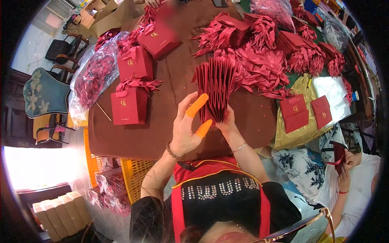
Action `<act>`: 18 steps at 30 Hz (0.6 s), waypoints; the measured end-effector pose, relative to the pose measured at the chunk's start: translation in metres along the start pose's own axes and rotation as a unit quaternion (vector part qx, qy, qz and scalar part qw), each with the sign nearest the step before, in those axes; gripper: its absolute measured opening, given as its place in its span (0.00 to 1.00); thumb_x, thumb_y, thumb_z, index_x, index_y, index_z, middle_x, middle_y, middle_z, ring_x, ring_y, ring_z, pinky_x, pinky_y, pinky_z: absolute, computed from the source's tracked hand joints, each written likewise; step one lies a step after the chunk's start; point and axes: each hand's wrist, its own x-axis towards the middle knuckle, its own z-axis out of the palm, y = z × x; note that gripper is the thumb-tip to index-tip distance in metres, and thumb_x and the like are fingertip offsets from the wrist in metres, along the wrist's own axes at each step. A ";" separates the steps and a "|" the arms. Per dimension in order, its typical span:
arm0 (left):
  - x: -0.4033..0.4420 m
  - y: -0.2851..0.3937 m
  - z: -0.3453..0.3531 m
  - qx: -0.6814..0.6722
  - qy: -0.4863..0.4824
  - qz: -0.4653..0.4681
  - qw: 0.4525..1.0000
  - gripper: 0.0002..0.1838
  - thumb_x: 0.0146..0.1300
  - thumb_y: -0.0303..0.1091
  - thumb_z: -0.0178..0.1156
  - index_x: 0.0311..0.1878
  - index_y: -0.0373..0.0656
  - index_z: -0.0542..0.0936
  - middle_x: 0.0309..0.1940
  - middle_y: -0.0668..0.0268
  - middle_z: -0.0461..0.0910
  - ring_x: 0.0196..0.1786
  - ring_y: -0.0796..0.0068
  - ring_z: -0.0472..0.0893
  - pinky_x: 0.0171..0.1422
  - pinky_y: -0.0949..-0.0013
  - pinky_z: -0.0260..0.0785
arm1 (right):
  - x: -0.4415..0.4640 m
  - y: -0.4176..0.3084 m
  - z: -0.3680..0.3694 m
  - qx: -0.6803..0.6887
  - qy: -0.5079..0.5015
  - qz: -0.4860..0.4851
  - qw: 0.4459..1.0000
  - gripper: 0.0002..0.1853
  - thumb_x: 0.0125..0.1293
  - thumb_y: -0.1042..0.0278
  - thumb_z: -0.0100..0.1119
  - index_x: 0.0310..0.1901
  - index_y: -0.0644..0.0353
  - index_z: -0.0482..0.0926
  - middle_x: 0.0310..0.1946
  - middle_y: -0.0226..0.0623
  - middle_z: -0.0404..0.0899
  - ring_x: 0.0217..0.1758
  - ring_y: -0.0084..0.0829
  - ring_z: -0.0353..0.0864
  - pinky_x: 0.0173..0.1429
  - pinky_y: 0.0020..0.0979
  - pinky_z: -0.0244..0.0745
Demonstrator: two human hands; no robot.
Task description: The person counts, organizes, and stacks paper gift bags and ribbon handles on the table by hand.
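Note:
A fanned stack of folded red paper gift bags [215, 87] stands upright over the brown table, its pleated edges toward me. My right hand [227, 120], with a thin bangle at the wrist, grips the stack low on its right side; some of its fingers are hidden behind the bags. On the left side, my left hand [187, 125] is open, with thumb and forefinger spread apart. Both of those fingers wear orange finger covers, and their tips are close to the stack's left edge; whether they touch cannot be made out.
Opened red gift bags [130, 106] stand on the brown tablecloth [174, 137] at left. Red ribbon-handled bags [259, 69] pile up at right. Flat bags [294, 112] lie on yellow plastic. A co-worker [344, 170] at right holds a dark red piece. Yellow crates [135, 178] stand below the table.

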 end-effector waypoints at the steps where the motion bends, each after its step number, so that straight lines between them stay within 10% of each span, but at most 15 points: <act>1: -0.001 -0.001 0.000 0.003 -0.003 -0.002 1.000 0.29 0.47 0.21 0.63 0.56 0.39 0.71 0.60 0.60 0.62 0.58 0.65 0.68 0.54 0.70 0.66 | 0.000 0.000 0.001 -0.006 -0.001 0.001 1.000 0.26 0.67 0.54 0.42 0.63 0.60 0.60 0.60 0.42 0.65 0.62 0.39 0.65 0.66 0.46 0.60; 6: 0.000 -0.007 -0.001 0.089 -0.033 0.055 0.994 0.22 0.49 0.18 0.60 0.51 0.39 0.75 0.60 0.59 0.60 0.44 0.68 0.76 0.44 0.72 0.71 | 0.000 0.001 -0.003 -0.019 0.015 0.015 1.000 0.26 0.67 0.52 0.41 0.62 0.60 0.61 0.59 0.42 0.67 0.61 0.40 0.67 0.65 0.47 0.60; 18: -0.002 -0.008 -0.004 0.071 -0.048 0.005 0.996 0.24 0.48 0.19 0.60 0.52 0.38 0.73 0.61 0.58 0.59 0.52 0.63 0.72 0.51 0.68 0.68 | 0.002 0.003 -0.008 -0.012 0.079 0.013 0.997 0.25 0.68 0.54 0.40 0.61 0.60 0.61 0.58 0.44 0.67 0.60 0.40 0.68 0.62 0.45 0.67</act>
